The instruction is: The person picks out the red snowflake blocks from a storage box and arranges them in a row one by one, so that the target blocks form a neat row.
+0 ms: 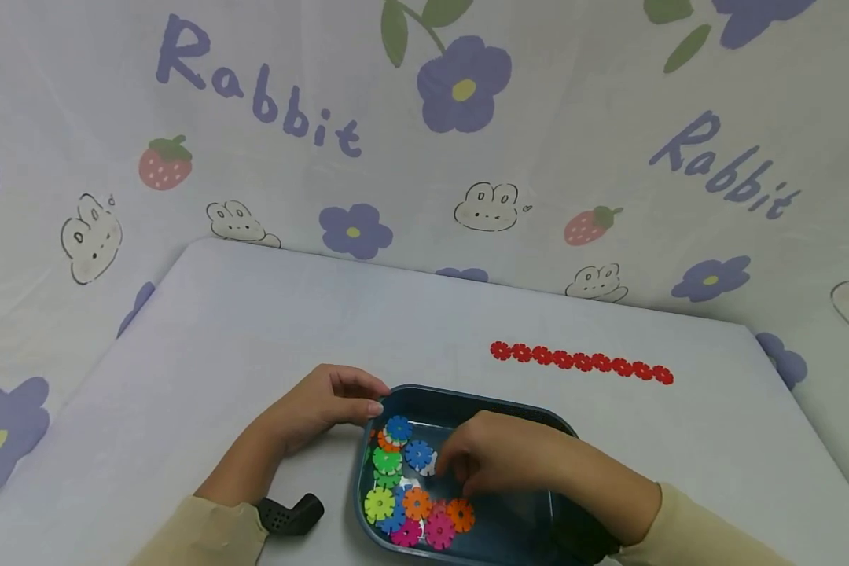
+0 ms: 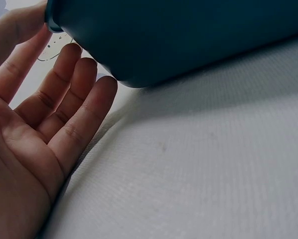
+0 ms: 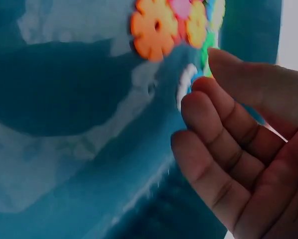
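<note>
A dark teal tray (image 1: 467, 395) stands on the table, with flower-shaped plastic discs of several colours gathered at its left. At the tray's upper left corner, my left hand (image 1: 328, 405) pinches the rim between thumb and index finger. The other fingers hang loosely by the tray's outer wall in the left wrist view. Inside the tray, my right hand (image 1: 498, 456) reaches down with bent fingers beside a blue disc (image 1: 418, 453) and a white disc (image 1: 430, 465). In the right wrist view its fingertips (image 3: 201, 107) are near the white disc (image 3: 185, 84); nothing shows held.
Beyond the tray lies a straight row of red flower discs (image 1: 582, 362), joined end to end. A black device (image 1: 293, 515) is at the left sleeve's cuff. White cloth covers the table (image 1: 290, 314); a printed curtain (image 1: 396, 173) hangs behind it.
</note>
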`<action>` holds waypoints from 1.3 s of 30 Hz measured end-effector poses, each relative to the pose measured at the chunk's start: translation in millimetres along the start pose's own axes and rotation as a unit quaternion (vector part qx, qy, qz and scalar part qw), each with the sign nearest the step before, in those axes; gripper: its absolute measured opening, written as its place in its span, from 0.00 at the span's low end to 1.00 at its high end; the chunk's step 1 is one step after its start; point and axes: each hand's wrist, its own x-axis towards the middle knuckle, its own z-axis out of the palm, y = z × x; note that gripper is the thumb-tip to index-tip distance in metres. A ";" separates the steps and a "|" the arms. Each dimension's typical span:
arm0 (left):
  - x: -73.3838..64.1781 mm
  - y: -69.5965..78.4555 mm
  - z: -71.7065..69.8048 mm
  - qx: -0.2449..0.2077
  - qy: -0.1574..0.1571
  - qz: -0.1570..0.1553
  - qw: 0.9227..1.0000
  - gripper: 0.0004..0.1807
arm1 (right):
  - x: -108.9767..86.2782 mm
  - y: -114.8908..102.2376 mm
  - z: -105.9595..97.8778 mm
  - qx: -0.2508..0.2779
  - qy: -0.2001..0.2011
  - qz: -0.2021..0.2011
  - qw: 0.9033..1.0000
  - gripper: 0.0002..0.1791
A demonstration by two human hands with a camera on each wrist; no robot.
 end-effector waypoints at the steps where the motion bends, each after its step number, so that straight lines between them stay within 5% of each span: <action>1: 0.0 -0.1 0.0 0.001 0.000 0.002 1.000 0.18 | 3.0 -2.3 2.2 -0.010 -0.009 -0.001 1.000 0.14; 6: -0.4 -2.6 0.1 -0.005 -0.001 0.004 1.000 0.18 | 15.2 -8.0 13.7 -0.028 -0.039 -0.006 0.999 0.10; 12: 0.0 -4.9 1.8 -0.007 -0.004 0.001 1.000 0.18 | 19.6 -5.2 22.7 0.017 -0.087 -0.005 0.996 0.08; 21: 1.7 -2.7 1.0 0.002 -0.001 0.002 1.000 0.18 | 18.4 -6.4 22.3 -0.053 -0.039 0.055 0.996 0.17; 30: 2.1 -1.9 0.4 0.002 0.000 0.002 1.000 0.18 | 20.3 -10.6 30.7 -0.182 -0.008 0.060 0.981 0.19; 39: 0.0 -0.2 0.2 0.007 0.002 0.000 1.000 0.18 | 20.8 -8.5 23.1 -0.179 0.029 0.100 0.978 0.16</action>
